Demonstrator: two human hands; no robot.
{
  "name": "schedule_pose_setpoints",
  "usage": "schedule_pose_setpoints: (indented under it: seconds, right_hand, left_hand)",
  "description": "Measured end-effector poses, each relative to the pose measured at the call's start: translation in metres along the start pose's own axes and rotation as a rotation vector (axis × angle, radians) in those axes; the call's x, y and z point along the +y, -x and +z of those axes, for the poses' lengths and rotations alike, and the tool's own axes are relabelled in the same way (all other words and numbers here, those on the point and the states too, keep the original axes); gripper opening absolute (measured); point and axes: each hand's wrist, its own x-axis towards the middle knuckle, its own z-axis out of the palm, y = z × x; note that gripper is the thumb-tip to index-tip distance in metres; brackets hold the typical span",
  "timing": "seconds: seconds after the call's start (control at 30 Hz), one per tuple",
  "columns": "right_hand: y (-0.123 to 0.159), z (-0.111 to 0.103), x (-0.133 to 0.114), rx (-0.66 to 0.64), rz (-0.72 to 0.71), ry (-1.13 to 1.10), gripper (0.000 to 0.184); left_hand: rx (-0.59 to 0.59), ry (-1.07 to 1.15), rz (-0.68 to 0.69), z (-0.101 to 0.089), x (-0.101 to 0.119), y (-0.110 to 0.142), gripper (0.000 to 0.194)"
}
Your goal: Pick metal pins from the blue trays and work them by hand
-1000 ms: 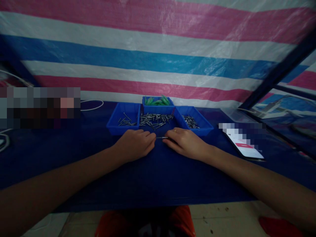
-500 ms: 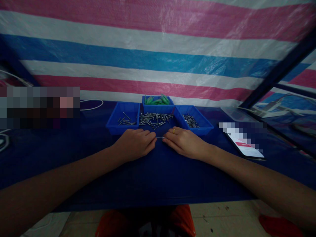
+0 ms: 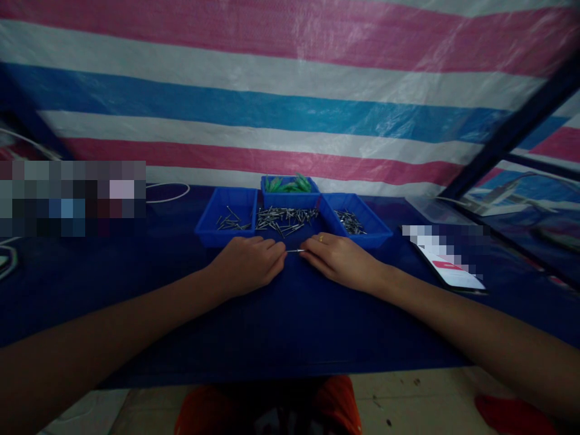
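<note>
My left hand [image 3: 251, 266] is closed, its thumb and fingertips pinching one end of a thin silver metal pin [image 3: 293, 251]. From the other side, my right hand [image 3: 339, 260], with a ring on one finger, pinches the pin's thicker right end. The pin lies level between the two hands, just above or on the table; its ends are hidden by fingertips. Just beyond the hands is a loose pile of similar metal pins [image 3: 285, 219]. A blue tray [image 3: 208, 211] on the left holds several pins, and a blue tray [image 3: 369, 220] on the right holds many small metal pieces.
Behind the pile stands a third blue tray [image 3: 290, 197] with green pieces. A phone [image 3: 453, 269] lies on the blue table [image 3: 290, 332] at the right. White cables [image 3: 170, 192] and a blurred-out area are at the left. A striped plastic sheet [image 3: 272, 109] hangs behind.
My right hand has shifted very slightly to the right, and more of the pin's thicker part shows between the fingertips. My left hand stays in place.
</note>
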Motion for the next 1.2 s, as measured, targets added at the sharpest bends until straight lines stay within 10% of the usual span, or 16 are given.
schedule_pose_setpoints:
  seconds: [1.2]
  right_hand:
    - [0.0007,-0.0008,-0.0004,-0.028,-0.019,0.006,0.031]
  left_hand:
    - [0.020,0.014,0.038,0.0003,0.0000,0.0008,0.026]
